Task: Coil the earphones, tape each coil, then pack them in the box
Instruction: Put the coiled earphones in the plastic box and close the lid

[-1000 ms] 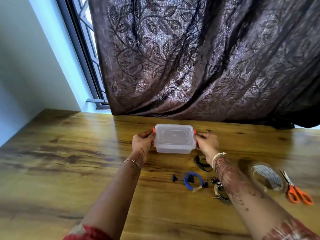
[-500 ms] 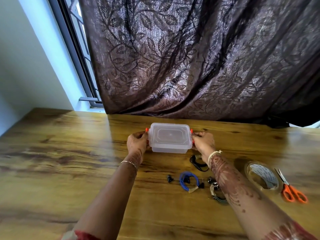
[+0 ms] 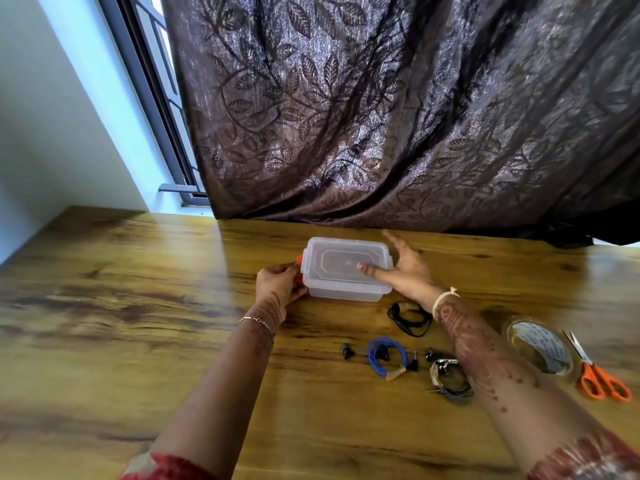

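A clear plastic box (image 3: 332, 289) with its lid on and orange side clips stands on the wooden table near the curtain. My left hand (image 3: 278, 285) grips its left end at the orange clip. My right hand (image 3: 403, 268) is spread at the box's right end, fingers straight, thumb lying on the lid. Nearer me lie three coiled earphones: a black coil (image 3: 410, 318), a blue coil (image 3: 386, 356) with a strip of tape, and a grey coil (image 3: 450, 379) partly under my right forearm.
A roll of clear tape (image 3: 540, 351) and orange-handled scissors (image 3: 601, 377) lie at the right. A dark patterned curtain (image 3: 381, 116) hangs down to the table's back edge behind the box. A window and a wall stand at the left.
My right hand has let go of the box's right clip and opened, its thumb now lying on the lid. My left hand stays at the left clip.
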